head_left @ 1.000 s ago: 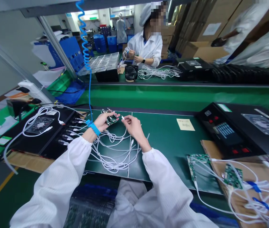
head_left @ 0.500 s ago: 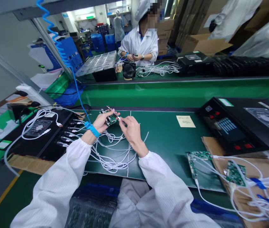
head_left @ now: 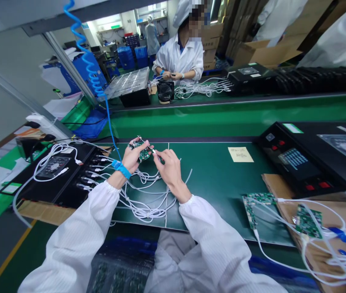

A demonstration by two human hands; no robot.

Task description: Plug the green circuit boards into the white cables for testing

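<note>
My left hand [head_left: 132, 158] grips a green circuit board [head_left: 144, 154] above the bench, with the thumb across it. A blue wrist strap [head_left: 121, 168] with a coiled cord is round that wrist. At the board's right edge, my right hand [head_left: 169, 166] pinches a white cable plug [head_left: 153, 151]. Whether the plug is fully seated in the board cannot be made out. Loops of white cable [head_left: 148, 212] lie on the green bench under both hands.
At left, a black box [head_left: 69, 179] has several white cables plugged in. A black unit with a display [head_left: 297, 160] stands at right, near wired circuit boards [head_left: 308, 221]. A paper note [head_left: 240, 154] lies between. Across the bench, a co-worker [head_left: 180, 57] handles something small.
My view has shifted slightly, so the scene sits a little differently. Both hands keep their hold on the board and the plug, with hardly any movement.
</note>
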